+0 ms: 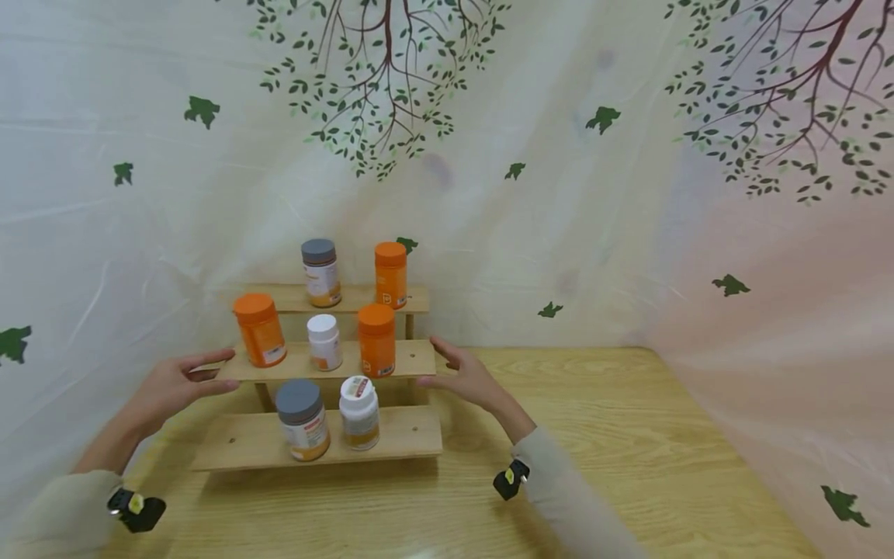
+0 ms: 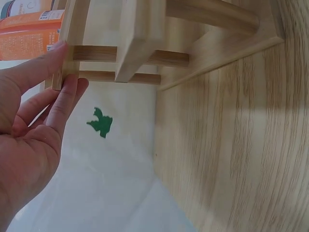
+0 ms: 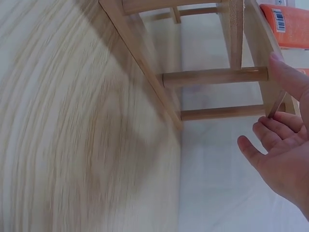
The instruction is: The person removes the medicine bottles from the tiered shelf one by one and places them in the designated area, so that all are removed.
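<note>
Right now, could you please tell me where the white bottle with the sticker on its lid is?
In the head view, the white bottle stands on the bottom shelf, left of centre, right of a grey-lidded jar.

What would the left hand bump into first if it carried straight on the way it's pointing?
The left hand would meet the middle shelf first; its fingertips seem to touch that shelf's left end. Beyond, the nearest orange jar may follow, though depth is unclear.

Gap between jars [image 1: 322,276] on top shelf [image 1: 358,297]
</note>
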The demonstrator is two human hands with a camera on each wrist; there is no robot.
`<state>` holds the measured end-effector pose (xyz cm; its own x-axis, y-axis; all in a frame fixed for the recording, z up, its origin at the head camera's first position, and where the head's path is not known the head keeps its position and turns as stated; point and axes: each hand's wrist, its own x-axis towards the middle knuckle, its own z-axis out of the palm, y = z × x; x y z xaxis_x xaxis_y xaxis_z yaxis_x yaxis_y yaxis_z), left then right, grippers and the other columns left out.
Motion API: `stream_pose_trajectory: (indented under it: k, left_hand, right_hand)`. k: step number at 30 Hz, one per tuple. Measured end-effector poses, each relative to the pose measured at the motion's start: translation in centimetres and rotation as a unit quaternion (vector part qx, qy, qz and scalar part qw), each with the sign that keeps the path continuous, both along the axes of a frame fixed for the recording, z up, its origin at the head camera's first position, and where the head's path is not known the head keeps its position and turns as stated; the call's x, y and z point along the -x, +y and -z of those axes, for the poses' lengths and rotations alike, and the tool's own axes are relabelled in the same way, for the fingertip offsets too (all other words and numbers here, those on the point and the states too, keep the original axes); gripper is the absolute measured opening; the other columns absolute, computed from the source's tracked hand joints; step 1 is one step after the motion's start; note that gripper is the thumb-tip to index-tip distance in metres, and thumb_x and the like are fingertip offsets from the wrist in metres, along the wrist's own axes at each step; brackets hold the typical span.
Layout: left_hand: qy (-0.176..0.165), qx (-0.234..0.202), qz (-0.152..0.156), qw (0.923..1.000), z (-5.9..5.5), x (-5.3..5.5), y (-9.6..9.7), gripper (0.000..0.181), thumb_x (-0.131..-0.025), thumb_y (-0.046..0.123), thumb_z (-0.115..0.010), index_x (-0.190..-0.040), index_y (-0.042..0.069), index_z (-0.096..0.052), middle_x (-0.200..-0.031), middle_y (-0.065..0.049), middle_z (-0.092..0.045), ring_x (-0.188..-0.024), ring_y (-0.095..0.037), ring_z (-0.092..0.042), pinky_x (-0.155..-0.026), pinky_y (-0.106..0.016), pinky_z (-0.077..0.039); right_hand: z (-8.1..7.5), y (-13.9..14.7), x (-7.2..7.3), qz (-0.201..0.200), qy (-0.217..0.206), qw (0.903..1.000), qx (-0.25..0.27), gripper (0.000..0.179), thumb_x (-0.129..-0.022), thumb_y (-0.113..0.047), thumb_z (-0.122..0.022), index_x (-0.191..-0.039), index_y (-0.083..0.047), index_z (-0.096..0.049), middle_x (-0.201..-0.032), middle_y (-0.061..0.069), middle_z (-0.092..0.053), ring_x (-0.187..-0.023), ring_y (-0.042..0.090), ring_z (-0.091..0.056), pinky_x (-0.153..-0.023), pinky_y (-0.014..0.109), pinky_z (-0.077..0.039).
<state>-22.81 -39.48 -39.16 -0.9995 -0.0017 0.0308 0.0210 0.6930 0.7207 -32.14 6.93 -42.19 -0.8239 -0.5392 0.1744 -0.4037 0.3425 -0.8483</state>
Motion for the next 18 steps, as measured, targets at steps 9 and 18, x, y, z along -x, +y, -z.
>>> stream_pose_trajectory:
  k: [9,18]
  left_hand:
    - [0.019,-0.044,0.024,0.9985,0.3,0.5,3.0,0.073,-0.092,0.037,-0.077,-0.150,0.002,-0.049,-0.155,-0.026,-0.045,-0.135,-0.050,-0.050,-0.101,-0.056,-0.052]
    - [0.046,-0.068,0.046,0.9956,0.7,1.2,5.7,0.068,-0.090,0.035,-0.079,-0.146,0.004,-0.056,-0.149,-0.021,-0.054,-0.130,-0.043,-0.058,-0.095,-0.041,-0.058]
  right_hand:
    - [-0.2,3.7,0.0,0.004,0.004,0.9998,-0.020,0.087,-0.090,-0.030,-0.080,-0.161,-0.015,-0.032,-0.167,0.012,-0.031,-0.153,0.034,-0.033,-0.123,0.054,-0.029]
    - [-0.5,7.0,0.3,0.009,0.007,0.9993,-0.034,0.085,-0.092,-0.026,-0.078,-0.161,-0.007,-0.031,-0.166,0.015,-0.030,-0.153,0.035,-0.032,-0.121,0.057,-0.030]
